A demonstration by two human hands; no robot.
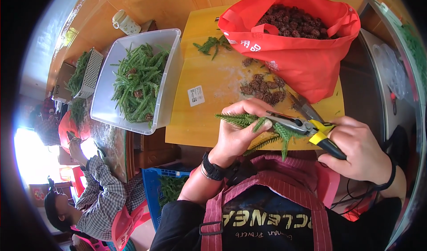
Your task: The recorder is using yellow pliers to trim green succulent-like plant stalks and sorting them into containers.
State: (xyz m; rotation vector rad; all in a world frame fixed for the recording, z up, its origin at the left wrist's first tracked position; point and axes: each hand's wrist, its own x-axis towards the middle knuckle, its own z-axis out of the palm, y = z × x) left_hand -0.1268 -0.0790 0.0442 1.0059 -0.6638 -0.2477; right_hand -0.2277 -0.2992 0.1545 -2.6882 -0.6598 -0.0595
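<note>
A green artificial pine sprig (281,134) is pinched in my left hand (243,133), its needled tips spreading to both sides of the fingers. My right hand (356,151) grips pliers (327,139) with yellow and black handles. The pliers' metal jaws reach to the sprig beside my left thumb; whether they bite on it is hidden. Just beyond my hands, several brown pine cones (262,89) lie on the yellow tabletop (213,128). Another metal tool (307,107) rests there, partly hidden behind the pliers.
A red bag (302,57) full of pine cones stands at the back right. To the left, a clear plastic bin (168,95) holds green sprigs with cones. A loose sprig (212,45) and a white label (195,95) lie between them. A blue crate (153,193) stands below; a co-worker (100,193) sits at left.
</note>
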